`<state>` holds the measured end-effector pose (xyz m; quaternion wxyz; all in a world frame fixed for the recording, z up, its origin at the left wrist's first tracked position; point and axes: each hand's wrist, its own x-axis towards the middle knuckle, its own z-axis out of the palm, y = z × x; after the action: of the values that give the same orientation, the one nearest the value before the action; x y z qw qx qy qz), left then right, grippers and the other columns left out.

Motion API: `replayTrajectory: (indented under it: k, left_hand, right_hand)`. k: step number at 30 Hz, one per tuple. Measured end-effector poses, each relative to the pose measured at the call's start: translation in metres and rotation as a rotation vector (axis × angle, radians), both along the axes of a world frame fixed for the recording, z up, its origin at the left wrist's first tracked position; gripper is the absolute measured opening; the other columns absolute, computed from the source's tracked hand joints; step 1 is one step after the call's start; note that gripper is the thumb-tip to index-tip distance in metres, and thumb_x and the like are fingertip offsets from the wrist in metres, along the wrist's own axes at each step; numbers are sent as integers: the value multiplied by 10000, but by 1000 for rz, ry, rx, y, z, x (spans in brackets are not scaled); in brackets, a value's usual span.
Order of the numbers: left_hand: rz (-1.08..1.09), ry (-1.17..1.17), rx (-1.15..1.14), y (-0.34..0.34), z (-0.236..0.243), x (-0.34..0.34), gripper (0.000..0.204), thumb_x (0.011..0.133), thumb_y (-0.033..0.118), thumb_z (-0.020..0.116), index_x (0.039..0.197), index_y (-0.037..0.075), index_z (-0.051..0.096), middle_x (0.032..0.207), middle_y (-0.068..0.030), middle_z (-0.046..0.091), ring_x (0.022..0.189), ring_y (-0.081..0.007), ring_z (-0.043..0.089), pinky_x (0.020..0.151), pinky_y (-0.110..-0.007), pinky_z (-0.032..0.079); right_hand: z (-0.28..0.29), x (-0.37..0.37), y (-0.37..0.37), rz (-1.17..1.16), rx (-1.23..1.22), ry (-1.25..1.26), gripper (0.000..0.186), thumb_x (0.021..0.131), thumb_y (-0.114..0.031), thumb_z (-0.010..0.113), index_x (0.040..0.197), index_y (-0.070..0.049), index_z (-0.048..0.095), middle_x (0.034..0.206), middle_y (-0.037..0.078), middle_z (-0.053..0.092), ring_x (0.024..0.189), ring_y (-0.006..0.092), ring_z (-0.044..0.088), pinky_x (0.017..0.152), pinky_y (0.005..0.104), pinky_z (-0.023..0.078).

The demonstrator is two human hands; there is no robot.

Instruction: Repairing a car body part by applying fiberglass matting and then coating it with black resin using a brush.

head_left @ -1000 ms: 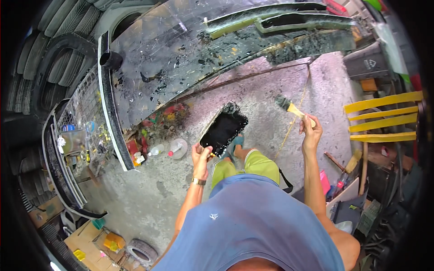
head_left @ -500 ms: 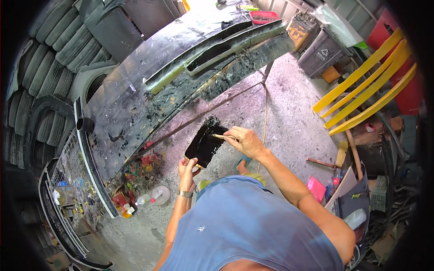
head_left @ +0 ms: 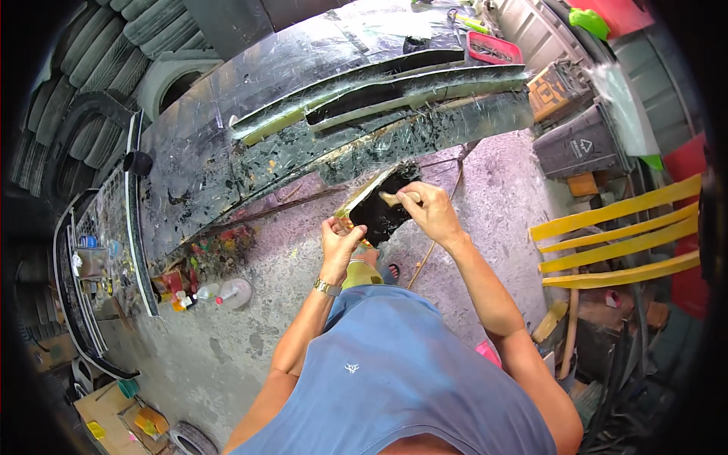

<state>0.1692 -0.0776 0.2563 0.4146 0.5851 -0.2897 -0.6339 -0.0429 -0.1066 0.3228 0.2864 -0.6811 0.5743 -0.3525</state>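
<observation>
A black-splattered worktable (head_left: 193,167) spans the far side, two long, narrow channel pieces (head_left: 364,108) lying across it. On its near side, a black-coated container (head_left: 358,202) is held up, its near left corner pinched in the left hand (head_left: 341,241); the right hand (head_left: 434,214) grips a brush's handle (head_left: 391,199) over the dark interior.

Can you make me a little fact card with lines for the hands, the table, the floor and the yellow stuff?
Left hand: holds a black tray-like piece by its near edge
Right hand: holds a pale brush handle over it; bristles hard to see
Table: two long troughs, red tray
Floor: clear bottle
Yellow: four strips at right
</observation>
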Motion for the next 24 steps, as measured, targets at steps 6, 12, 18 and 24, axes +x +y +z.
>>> replayTrajectory:
  k: [6, 12, 18, 24]
  left_hand:
    - [-5, -14, 54, -55, -19, -46, 613, 720, 205, 797, 1145, 26, 394, 982, -68, 567, 799, -115, 584, 616, -248, 492]
    - [-66, -27, 100, -108, -22, -83, 623, 713, 237, 804, 1122, 28, 384, 979, -83, 567, 817, -123, 592, 639, -265, 504]
    - [-57, -142, 41, -137, -34, -100, 636, 711, 245, 816, 1119, 25, 381, 927, -62, 551, 695, -96, 560, 547, -235, 464]
    - [-8, -94, 126, -153, -9, -131, 638, 678, 234, 835, 1080, -5, 402, 998, -100, 550, 883, -141, 559, 760, -286, 491]
  right_hand:
    - [-9, -53, -52, -98, 8, 202, 176, 885, -180, 612, 802, -30, 575, 701, 170, 590, 673, 359, 599, 584, 427, 451]
    - [-4, -79, -99, -41, 280, 129, 107, 894, -121, 578, 909, -27, 626, 712, 151, 607, 638, 314, 605, 592, 373, 467]
    - [-21, -116, -141, -88, 110, 156, 110, 889, -120, 589, 866, -18, 623, 742, 166, 601, 656, 319, 604, 597, 373, 476]
    - [-27, -126, -165, 33, 69, 29, 75, 857, -85, 621, 841, -12, 611, 759, 166, 604, 686, 343, 604, 593, 377, 480]
